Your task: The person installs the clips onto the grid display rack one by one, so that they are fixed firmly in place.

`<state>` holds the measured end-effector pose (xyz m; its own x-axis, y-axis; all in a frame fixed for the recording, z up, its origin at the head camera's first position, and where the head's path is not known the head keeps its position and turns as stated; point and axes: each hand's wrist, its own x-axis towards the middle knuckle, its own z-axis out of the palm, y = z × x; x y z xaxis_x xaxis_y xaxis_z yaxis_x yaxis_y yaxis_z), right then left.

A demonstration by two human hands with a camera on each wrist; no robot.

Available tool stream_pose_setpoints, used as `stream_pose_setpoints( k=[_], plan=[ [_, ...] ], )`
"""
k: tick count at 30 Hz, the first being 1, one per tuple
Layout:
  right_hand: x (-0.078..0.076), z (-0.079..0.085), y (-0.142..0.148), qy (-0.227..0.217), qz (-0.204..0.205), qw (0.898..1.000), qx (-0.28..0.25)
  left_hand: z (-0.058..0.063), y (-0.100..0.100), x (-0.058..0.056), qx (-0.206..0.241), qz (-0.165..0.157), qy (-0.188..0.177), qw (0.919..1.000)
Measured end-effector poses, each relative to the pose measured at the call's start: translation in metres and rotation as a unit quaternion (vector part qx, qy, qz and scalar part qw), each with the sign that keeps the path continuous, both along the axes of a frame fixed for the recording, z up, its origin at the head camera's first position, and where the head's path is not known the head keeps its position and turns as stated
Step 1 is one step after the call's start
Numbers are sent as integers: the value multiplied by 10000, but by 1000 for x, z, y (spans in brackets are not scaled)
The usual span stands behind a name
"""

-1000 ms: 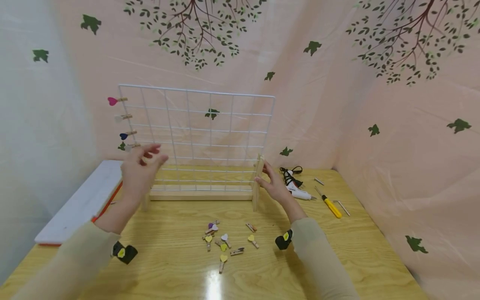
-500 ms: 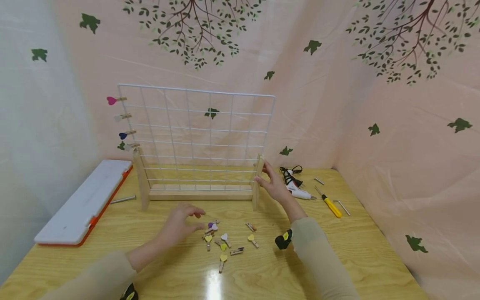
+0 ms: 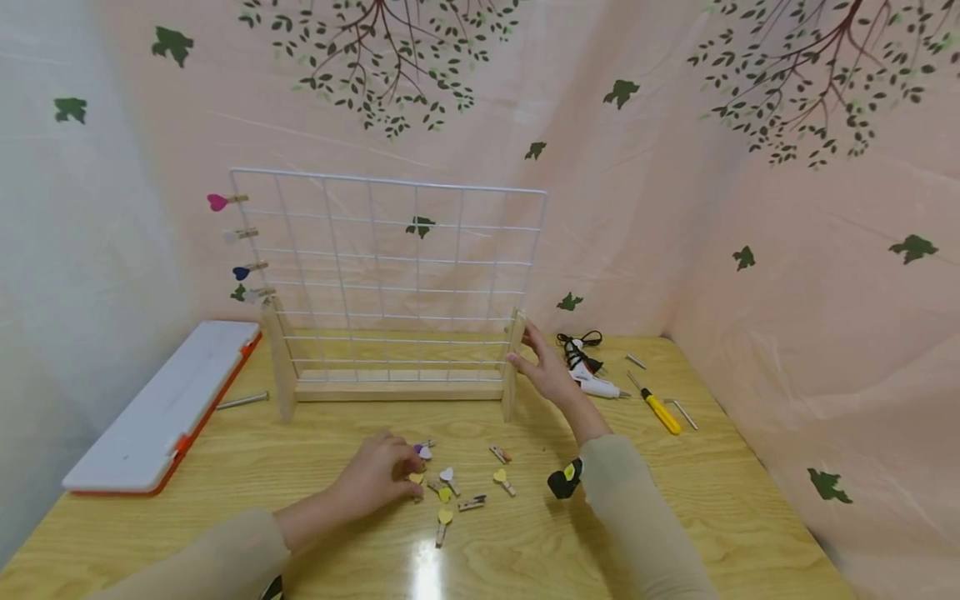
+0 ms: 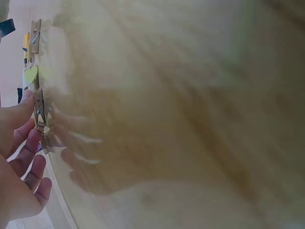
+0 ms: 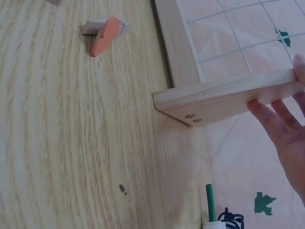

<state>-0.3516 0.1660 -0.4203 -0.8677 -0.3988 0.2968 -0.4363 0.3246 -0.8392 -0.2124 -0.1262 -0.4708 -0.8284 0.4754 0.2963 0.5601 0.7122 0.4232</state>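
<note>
My left hand (image 3: 375, 475) is down at the cluster of small wooden clothespins, thumb and fingertips apart on either side of a yellow-heart clothespin (image 3: 416, 478). In the left wrist view, a clothespin (image 4: 40, 102) shows right at the thumb and index finger. My right hand (image 3: 551, 371) grips the right wooden post (image 3: 512, 367) of a stand, its fingers on the post's outer face in the right wrist view. This stand holds up a white wire grid (image 3: 390, 181). Along the grid's left edge several clothespins are clipped, among them a pink-heart one (image 3: 217, 202) and a navy-heart one (image 3: 242, 272).
Other loose clothespins, including an orange-heart one (image 5: 106, 36), lie in front of the stand. On the left are a white case (image 3: 165, 408) with red edging and a bolt (image 3: 243, 400). A glue gun (image 3: 596, 385), yellow screwdriver (image 3: 662, 412) and hex key (image 3: 684, 414) lie right.
My left hand has come away from the clothespins on the grid's left edge, down and right to the loose clothespins on the table. My right hand has stayed on the post.
</note>
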Motion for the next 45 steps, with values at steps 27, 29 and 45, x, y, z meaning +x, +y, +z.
stream_pose_setpoints(
  k=[27,29,45],
  plan=[
    [13,16,-5,-75,41,9999,-109,12,-9,11,698,-529,-1951,9769],
    [8,10,-4,-61,7,9999,-82,12,-10,13,744,-529,-1970,9761],
    [8,10,-3,-185,-28,9998,-69,133,-49,-7,1482,931,-571,9829]
  ],
)
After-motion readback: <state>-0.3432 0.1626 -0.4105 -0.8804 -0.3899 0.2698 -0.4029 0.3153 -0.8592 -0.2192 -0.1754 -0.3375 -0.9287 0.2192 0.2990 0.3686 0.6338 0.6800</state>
